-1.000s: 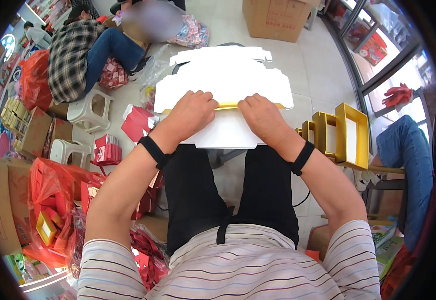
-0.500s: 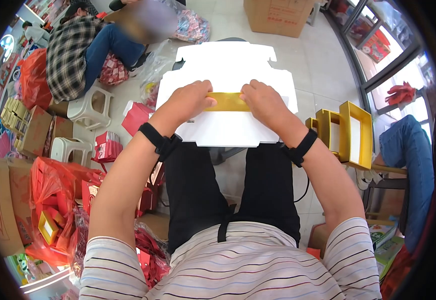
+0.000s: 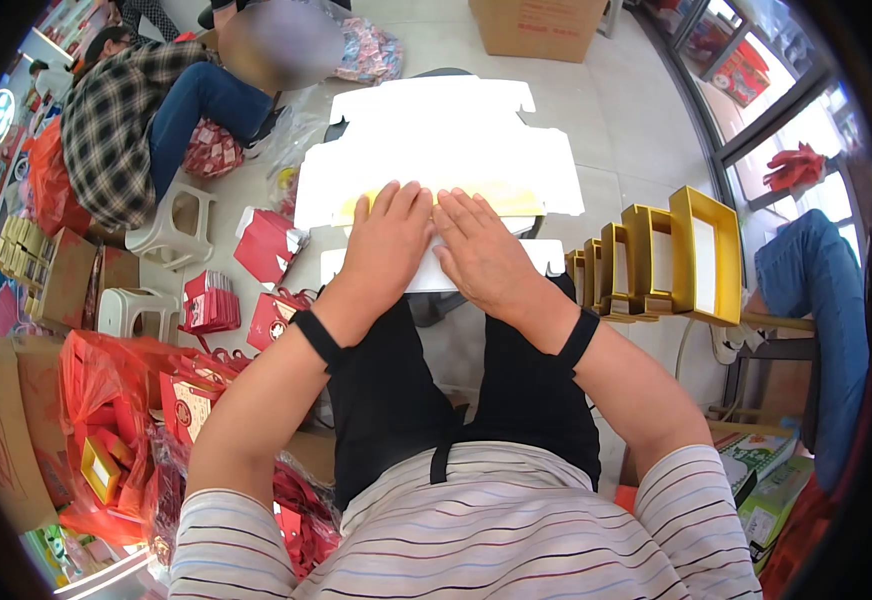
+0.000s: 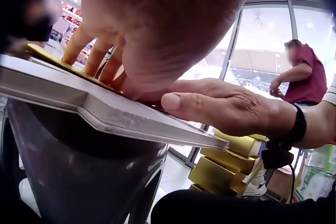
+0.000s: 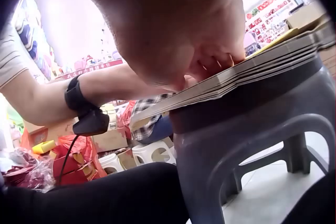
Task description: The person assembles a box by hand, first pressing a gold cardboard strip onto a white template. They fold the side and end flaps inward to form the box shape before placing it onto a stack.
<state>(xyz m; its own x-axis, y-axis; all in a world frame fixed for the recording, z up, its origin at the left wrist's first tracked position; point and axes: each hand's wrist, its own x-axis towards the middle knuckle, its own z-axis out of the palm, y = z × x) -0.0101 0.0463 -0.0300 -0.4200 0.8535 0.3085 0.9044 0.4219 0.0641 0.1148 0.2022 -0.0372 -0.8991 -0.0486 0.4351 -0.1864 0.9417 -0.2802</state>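
Note:
A white die-cut cardboard box blank (image 3: 436, 130) lies on a stack of similar sheets, on top of a grey plastic stool (image 4: 94, 166). Its near part is folded over, showing a gold strip (image 3: 511, 203). My left hand (image 3: 384, 250) lies palm down across the fold, fingers straight and spread over the gold. Beside it, my right hand (image 3: 491, 265) presses flat with fingers extended, its fingertips close to the left ones. In the right wrist view the layered sheet edges (image 5: 231, 79) show under the right hand, whose palm hides part of the blank.
Several gold box trays (image 3: 706, 255) are nested in a row at the right. White stools (image 3: 176, 228), red gift bags (image 3: 211, 300) and a red plastic bag (image 3: 106, 380) stand at the left. A person in a plaid shirt (image 3: 116, 140) sits beyond, and a large carton (image 3: 536, 28) is at the back.
Both hands pinched the gold strip's edge earlier. The strip has turned over away from the body, and the hands have flattened onto it and come closer together.

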